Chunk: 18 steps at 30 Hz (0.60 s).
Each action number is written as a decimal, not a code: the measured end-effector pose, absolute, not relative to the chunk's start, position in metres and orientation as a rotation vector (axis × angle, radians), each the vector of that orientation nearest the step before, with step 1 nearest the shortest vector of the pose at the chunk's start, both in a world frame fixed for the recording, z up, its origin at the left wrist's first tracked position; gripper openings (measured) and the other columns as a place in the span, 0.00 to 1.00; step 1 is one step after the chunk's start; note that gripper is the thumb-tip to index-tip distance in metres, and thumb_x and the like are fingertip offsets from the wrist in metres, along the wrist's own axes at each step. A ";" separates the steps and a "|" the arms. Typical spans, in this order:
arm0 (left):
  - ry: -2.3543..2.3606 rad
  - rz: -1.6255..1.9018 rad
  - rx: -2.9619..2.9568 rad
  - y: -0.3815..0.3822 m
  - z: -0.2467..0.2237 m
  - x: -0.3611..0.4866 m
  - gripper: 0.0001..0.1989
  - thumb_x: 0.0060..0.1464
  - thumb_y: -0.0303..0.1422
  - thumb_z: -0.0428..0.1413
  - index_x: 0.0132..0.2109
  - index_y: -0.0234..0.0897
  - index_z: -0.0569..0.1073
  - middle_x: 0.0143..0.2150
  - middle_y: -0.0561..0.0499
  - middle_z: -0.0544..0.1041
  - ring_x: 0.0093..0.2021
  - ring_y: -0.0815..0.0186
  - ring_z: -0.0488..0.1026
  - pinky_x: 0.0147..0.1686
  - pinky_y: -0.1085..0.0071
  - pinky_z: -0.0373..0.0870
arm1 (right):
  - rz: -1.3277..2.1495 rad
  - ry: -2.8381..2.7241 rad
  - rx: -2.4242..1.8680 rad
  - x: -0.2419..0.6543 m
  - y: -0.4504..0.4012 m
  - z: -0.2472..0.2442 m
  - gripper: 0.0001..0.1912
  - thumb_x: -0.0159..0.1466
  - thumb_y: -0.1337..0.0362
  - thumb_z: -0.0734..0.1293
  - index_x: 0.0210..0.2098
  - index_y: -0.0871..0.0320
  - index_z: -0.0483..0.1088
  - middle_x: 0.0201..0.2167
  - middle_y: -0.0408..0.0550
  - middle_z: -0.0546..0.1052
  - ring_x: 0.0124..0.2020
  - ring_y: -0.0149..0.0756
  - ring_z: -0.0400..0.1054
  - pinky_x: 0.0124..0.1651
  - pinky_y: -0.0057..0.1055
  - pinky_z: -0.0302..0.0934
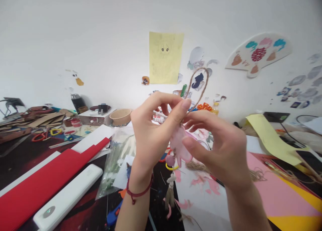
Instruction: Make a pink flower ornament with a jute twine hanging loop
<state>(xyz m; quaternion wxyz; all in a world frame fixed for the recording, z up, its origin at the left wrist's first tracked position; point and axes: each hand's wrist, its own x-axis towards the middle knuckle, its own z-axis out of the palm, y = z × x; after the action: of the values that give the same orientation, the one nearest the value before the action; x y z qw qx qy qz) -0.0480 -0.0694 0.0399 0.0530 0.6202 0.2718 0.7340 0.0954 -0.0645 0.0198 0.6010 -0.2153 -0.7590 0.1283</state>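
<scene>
A pink, petal-edged hanging ornament [181,150] is held up in front of me, over the cluttered table. From its top rises a brown twine loop [207,79]; a round pinkish bead [170,160], a small white piece and a beige tassel [170,194] dangle below. My left hand [153,130], with a red cord bracelet on the wrist, pinches the base of the loop between thumb and fingers. My right hand [223,147] is closed at the ornament's upper right, thumb against the pink piece. Its fingertips are partly hidden behind the ornament.
On the left lie a red folded sheet [50,182] and a white power bank [70,197]. Pink scraps [212,185] lie on white paper below my hands. A blue-handled cutter [114,215] is near my left forearm. Pink paper [274,190] and a phone [310,162] are at right.
</scene>
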 end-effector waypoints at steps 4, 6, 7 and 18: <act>0.884 2.279 1.932 -0.068 0.040 -0.045 0.09 0.58 0.38 0.64 0.31 0.43 0.77 0.30 0.54 0.79 0.31 0.67 0.72 0.34 0.64 0.68 | 0.207 -1.769 -0.624 0.093 -0.075 0.021 0.13 0.61 0.63 0.75 0.46 0.51 0.77 0.41 0.42 0.82 0.38 0.36 0.73 0.42 0.36 0.69; 0.907 2.277 1.968 -0.068 0.040 -0.044 0.08 0.59 0.37 0.63 0.31 0.43 0.77 0.30 0.55 0.79 0.31 0.67 0.72 0.35 0.63 0.68 | 0.171 -1.736 -0.671 0.091 -0.077 0.021 0.09 0.63 0.64 0.73 0.44 0.51 0.77 0.40 0.42 0.82 0.37 0.36 0.74 0.42 0.37 0.69; 0.904 2.277 1.978 -0.068 0.040 -0.044 0.08 0.60 0.37 0.63 0.32 0.44 0.77 0.30 0.55 0.78 0.31 0.67 0.72 0.35 0.63 0.68 | 0.154 -1.718 -0.677 0.090 -0.077 0.021 0.08 0.64 0.64 0.72 0.43 0.51 0.77 0.39 0.42 0.82 0.36 0.36 0.74 0.42 0.37 0.70; 0.834 2.145 1.982 -0.065 0.040 -0.045 0.09 0.60 0.39 0.63 0.33 0.43 0.78 0.32 0.54 0.80 0.33 0.67 0.72 0.35 0.65 0.70 | 0.164 -1.614 -0.628 0.091 -0.062 0.020 0.05 0.63 0.72 0.72 0.35 0.55 0.77 0.29 0.40 0.80 0.29 0.30 0.72 0.34 0.30 0.69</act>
<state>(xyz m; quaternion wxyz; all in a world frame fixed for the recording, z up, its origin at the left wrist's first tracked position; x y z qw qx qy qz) -0.0454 -0.0646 0.0404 0.0523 0.6516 0.2741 0.7053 0.0910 -0.0621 0.0202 0.6448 -0.2760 -0.7091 0.0721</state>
